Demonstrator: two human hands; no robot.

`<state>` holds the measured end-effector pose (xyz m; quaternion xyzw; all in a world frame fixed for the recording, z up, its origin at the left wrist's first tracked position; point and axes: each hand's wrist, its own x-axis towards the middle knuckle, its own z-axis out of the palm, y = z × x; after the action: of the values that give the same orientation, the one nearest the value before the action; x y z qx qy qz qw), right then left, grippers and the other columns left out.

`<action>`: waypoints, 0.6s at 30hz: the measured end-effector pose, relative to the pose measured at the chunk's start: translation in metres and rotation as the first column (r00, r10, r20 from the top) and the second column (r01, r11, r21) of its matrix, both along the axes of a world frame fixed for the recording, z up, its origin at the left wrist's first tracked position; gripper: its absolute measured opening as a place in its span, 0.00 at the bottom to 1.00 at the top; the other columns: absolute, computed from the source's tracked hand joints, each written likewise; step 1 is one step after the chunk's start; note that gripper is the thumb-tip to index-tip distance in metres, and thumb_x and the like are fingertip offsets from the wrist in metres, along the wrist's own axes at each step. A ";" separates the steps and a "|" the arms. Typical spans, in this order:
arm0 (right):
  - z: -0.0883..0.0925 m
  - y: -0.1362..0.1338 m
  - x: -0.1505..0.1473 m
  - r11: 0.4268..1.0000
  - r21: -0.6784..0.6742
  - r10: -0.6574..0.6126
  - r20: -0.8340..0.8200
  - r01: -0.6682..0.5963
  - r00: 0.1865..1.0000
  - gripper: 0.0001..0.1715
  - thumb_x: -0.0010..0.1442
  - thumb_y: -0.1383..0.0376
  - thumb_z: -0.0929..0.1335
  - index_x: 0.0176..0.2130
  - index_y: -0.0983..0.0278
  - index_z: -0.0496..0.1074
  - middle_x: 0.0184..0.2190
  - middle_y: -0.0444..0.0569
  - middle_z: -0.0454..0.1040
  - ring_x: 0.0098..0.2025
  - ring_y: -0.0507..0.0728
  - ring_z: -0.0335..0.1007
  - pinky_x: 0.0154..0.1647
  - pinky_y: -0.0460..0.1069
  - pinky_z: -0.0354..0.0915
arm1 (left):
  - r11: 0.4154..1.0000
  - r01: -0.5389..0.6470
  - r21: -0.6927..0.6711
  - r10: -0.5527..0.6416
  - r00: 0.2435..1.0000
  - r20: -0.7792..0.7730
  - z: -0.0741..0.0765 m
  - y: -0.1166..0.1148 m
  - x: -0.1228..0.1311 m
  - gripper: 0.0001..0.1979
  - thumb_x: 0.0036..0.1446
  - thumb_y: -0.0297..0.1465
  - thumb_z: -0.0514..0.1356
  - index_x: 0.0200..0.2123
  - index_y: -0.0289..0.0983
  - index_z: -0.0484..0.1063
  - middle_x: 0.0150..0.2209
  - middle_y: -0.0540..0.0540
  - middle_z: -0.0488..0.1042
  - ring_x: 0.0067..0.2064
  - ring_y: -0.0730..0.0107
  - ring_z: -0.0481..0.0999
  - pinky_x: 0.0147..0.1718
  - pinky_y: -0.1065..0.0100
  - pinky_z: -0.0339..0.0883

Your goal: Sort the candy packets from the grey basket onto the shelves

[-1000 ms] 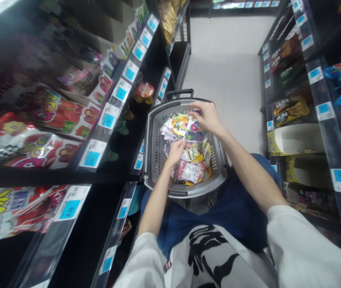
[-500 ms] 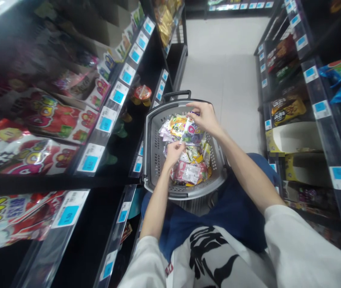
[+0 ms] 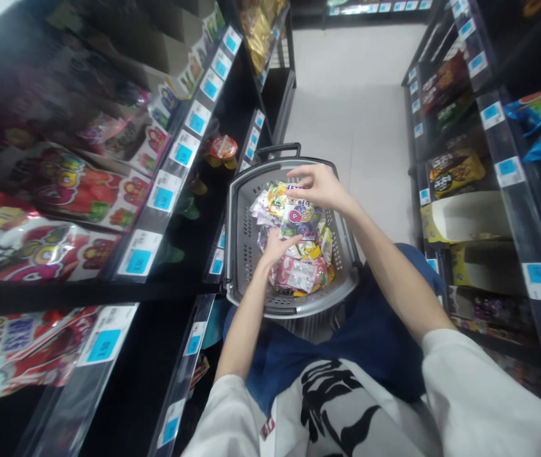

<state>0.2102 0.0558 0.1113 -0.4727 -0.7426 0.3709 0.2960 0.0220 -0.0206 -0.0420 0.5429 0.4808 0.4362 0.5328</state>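
A purple grape gummy candy packet (image 3: pixel 299 219) lies face up over the pile in a grey shopping basket (image 3: pixel 242 254). My left hand (image 3: pixel 277 246) is at its lower left edge, thumb stretched over the lower rim and fingers partly hidden behind the packet. At the top edge is my right hand (image 3: pixel 320 187), its thumb side against the packet and its forefinger stretched out to the left. Around the packet lie a yellow candy packet (image 3: pixel 277 202), a pink candy packet (image 3: pixel 299 274) and several pale wrapped sweets (image 3: pixel 260 206).
On the left, a shelf holds red gummy bags (image 3: pixel 84 187) behind blue-and-white price tags (image 3: pixel 140 252). The right shelf (image 3: pixel 503 171) carries snack bags and pale open boxes (image 3: pixel 465 219). Grey floor (image 3: pixel 347 114) runs ahead; the basket handle (image 3: pixel 277 151) points forward.
The grape packet has moved slightly left and down and turned more face up. My left thumb has stretched out along its lower edge. My right hand has shifted slightly left.
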 end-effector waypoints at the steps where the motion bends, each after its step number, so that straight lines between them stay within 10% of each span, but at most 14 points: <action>1: -0.001 0.002 0.004 1.000 -0.003 0.016 0.029 -0.016 0.999 0.24 0.54 0.56 0.76 0.47 0.65 0.79 0.33 0.51 0.80 0.38 0.60 0.74 0.40 0.53 0.70 | 1.000 0.002 0.003 -0.002 1.000 0.007 -0.001 0.000 0.000 0.16 0.45 0.40 0.73 0.35 0.35 0.81 0.35 0.44 0.81 0.39 0.60 0.80 0.44 0.60 0.74; 7: -0.004 0.005 0.015 0.997 0.004 0.074 0.121 -0.075 0.990 0.16 0.56 0.55 0.74 0.33 0.67 0.79 0.21 0.45 0.69 0.32 0.55 0.66 0.37 0.51 0.64 | 0.998 0.009 -0.058 -0.006 0.999 0.043 0.001 -0.001 0.003 0.18 0.46 0.43 0.72 0.35 0.36 0.80 0.35 0.45 0.81 0.40 0.58 0.81 0.43 0.58 0.76; 18: -0.005 0.000 -0.001 0.982 0.187 -0.096 0.382 0.025 0.919 0.18 0.67 0.54 0.67 0.35 0.64 0.79 0.29 0.52 0.74 0.36 0.60 0.69 0.40 0.53 0.62 | 0.989 0.114 -0.091 -0.116 0.993 -0.017 0.014 -0.002 0.001 0.19 0.51 0.46 0.69 0.29 0.35 0.79 0.29 0.44 0.81 0.36 0.58 0.81 0.41 0.61 0.74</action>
<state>0.2091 0.0563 0.1063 -0.5313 -0.8016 0.1924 0.1953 0.0229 -0.0224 -0.0280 0.5499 0.4739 0.3767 0.5755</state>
